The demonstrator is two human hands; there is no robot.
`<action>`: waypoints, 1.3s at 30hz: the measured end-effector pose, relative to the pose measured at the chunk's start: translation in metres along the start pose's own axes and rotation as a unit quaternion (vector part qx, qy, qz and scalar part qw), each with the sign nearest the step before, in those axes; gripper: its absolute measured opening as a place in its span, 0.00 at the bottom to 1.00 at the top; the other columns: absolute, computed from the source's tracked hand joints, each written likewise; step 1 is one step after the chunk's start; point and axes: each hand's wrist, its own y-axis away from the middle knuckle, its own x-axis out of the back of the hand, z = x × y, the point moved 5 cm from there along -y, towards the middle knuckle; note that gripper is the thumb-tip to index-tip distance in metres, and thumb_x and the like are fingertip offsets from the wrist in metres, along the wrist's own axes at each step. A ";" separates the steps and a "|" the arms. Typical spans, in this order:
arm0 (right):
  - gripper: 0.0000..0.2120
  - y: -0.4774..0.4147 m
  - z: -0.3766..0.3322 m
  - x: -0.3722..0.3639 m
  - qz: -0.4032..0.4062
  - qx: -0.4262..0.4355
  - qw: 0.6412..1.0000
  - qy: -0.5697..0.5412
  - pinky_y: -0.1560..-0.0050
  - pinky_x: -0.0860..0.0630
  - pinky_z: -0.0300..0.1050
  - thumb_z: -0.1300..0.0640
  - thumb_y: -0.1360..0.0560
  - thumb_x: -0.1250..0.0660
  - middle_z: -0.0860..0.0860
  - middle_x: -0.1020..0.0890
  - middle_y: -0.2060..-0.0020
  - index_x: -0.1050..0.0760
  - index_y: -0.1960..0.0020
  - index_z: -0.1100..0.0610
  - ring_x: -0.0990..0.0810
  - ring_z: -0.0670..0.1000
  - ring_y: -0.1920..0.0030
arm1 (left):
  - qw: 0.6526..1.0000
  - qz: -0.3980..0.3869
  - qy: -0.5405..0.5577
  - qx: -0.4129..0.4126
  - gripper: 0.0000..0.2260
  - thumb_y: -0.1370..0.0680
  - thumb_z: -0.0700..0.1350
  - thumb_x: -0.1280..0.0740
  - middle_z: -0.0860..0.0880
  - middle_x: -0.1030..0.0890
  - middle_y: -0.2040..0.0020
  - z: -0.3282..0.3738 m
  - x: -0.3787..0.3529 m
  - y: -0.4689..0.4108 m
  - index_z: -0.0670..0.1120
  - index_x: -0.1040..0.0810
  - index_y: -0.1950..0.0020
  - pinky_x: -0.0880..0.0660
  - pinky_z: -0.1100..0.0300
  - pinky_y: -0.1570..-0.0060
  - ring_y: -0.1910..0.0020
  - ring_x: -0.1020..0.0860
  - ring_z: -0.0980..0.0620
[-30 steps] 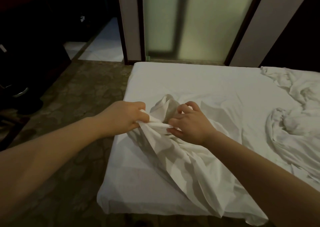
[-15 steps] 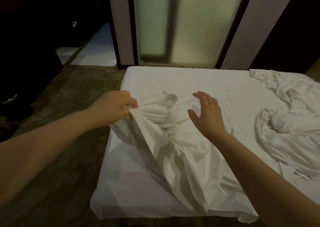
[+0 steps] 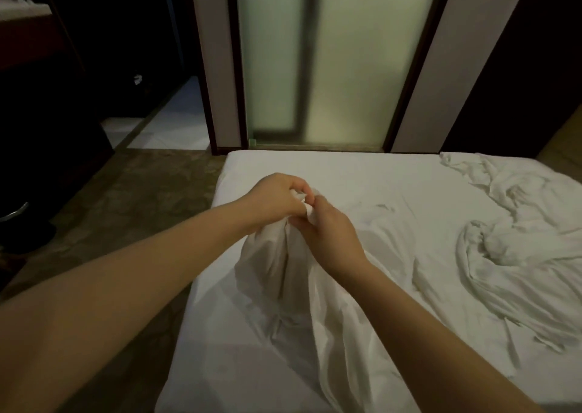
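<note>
A white sheet is bunched up and lifted off the left part of the white mattress. My left hand grips the gathered top of the sheet from the left. Right beside it, my right hand holds the same bunch, fingers curled round the cloth, the two hands touching. Below the hands the sheet hangs in long folds toward the bed's near edge.
Another crumpled white cloth lies on the right side of the mattress. A frosted glass door stands behind the bed's far edge. Patterned floor runs along the left of the bed, with dark furniture further left.
My right hand, lifted off and open half a second ago, has come back and closed on the sheet next to my left hand. The bunch is now gathered tighter and raised higher.
</note>
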 end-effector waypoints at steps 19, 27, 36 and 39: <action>0.16 -0.025 0.163 0.167 0.208 -0.213 0.951 -0.087 0.67 0.29 0.35 0.69 0.27 0.36 0.56 0.21 0.55 0.25 0.41 0.59 0.24 0.54 0.55 | 0.971 0.222 0.026 -0.081 0.05 0.24 0.40 0.33 0.55 0.26 0.55 0.027 0.126 -0.001 0.48 0.22 0.50 0.31 0.67 0.56 0.54 0.28 0.57; 0.16 0.065 0.162 0.018 -0.220 -0.292 0.899 -0.241 0.52 0.24 0.42 0.63 0.26 0.31 0.55 0.25 0.43 0.26 0.41 0.51 0.23 0.52 0.47 | 0.989 0.117 -0.021 -0.091 0.05 0.24 0.43 0.33 0.56 0.24 0.51 0.036 0.084 0.032 0.53 0.21 0.53 0.34 0.62 0.49 0.51 0.27 0.56; 0.08 0.127 0.149 -0.053 -0.076 -0.387 0.672 -0.627 0.50 0.22 0.46 0.55 0.24 0.33 0.52 0.24 0.47 0.26 0.45 0.54 0.19 0.53 0.50 | 0.981 0.170 -0.072 -0.065 0.07 0.24 0.40 0.33 0.61 0.27 0.53 0.004 0.081 0.065 0.49 0.22 0.48 0.35 0.75 0.55 0.51 0.30 0.60; 0.03 0.112 0.152 -0.039 0.076 -0.392 0.615 -0.681 0.67 0.24 0.31 0.61 0.22 0.37 0.48 0.25 0.60 0.30 0.50 0.55 0.20 0.38 0.68 | 0.978 0.178 -0.093 -0.053 0.08 0.24 0.40 0.34 0.55 0.27 0.50 -0.005 0.087 0.077 0.46 0.22 0.45 0.37 0.68 0.48 0.48 0.31 0.57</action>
